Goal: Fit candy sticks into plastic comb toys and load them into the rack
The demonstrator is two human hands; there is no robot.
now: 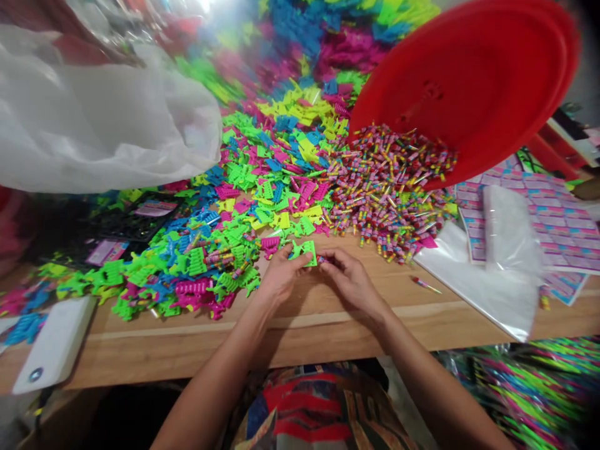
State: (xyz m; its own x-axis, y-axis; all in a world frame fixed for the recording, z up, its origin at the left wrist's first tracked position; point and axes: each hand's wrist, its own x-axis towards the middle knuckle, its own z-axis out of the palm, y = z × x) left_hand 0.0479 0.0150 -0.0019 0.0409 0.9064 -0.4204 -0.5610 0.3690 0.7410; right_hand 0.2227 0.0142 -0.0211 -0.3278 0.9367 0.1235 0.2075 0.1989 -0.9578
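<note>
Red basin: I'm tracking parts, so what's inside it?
Small pink and yellow pieces lie in the lower part of the red basin and heap onto the table; anything beneath them is covered.

Wood-grain counter (300,334), lt. brown w/ a paler strip running parallel to the near edge. Big heap of plastic pcs. (276,162), mostly green, pink, blue & yellow, stretches from the far side fwd. toward the near L corner. White rect. device (59,340) sits at that corner, right by the edge. R of ctr., a pile of small wrapped sticks (389,187), pink/yellow, lies at a tilted red basin's (478,81) lower rim; 1 loose stick (426,285) nearer the near edge. R end: clear plastic bags (478,294) reach the near edge, partly over pink/blue printed sheets (567,215).
</note>
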